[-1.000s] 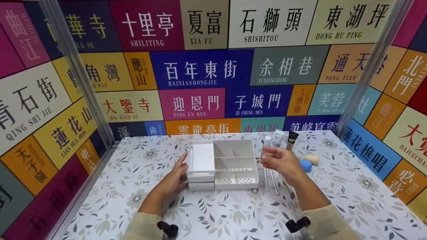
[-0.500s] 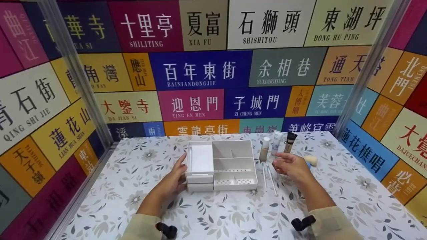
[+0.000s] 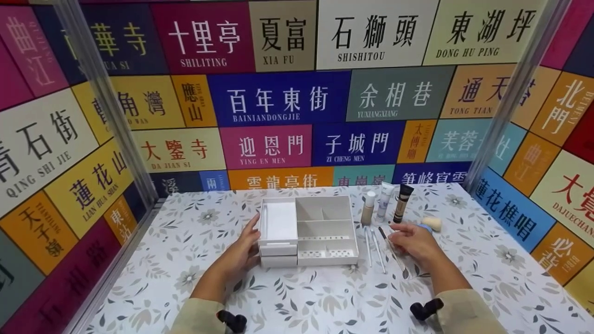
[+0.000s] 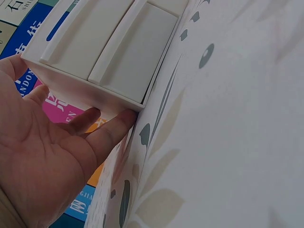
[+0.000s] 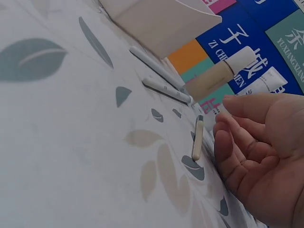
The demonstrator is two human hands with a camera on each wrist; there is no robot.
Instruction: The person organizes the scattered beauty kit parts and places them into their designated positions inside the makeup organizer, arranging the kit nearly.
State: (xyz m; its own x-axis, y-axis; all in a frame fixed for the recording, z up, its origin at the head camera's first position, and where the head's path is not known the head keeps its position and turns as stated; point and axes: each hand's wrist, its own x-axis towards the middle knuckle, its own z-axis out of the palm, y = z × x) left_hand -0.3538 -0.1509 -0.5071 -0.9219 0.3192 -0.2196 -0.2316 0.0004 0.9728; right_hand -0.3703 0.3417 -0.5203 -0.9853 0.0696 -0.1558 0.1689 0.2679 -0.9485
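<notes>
A white organizer box (image 3: 327, 199) with open compartments and drawers stands in the middle of the table. My left hand (image 3: 242, 246) rests against its left side, fingers extended. In the left wrist view the fingertips touch the side wall near the drawer fronts (image 4: 137, 52). My right hand (image 3: 414, 241) is low over the table, right of the box, its fingers loosely bent with nothing visible between them. Beside it lies a thin stick (image 5: 198, 142) with a beige end and a darker tip, perhaps a brush or cosmetic pencil. Two slim white sticks (image 3: 374, 250) lie between hand and box.
Behind the right hand stand a beige bottle (image 3: 367, 211) with a white cap, a white tube (image 3: 384, 204) and a tan tube (image 3: 401, 206) with a black cap. A cream-coloured sponge (image 3: 432, 224) and a mostly hidden blue one lie further right. Patterned panels (image 3: 278, 97) enclose the table.
My right hand has moved right and nearer to me, away from the beige bottle, uncovering the bottle, the tubes and the dark-tipped stick. The left hand stays against the box.
</notes>
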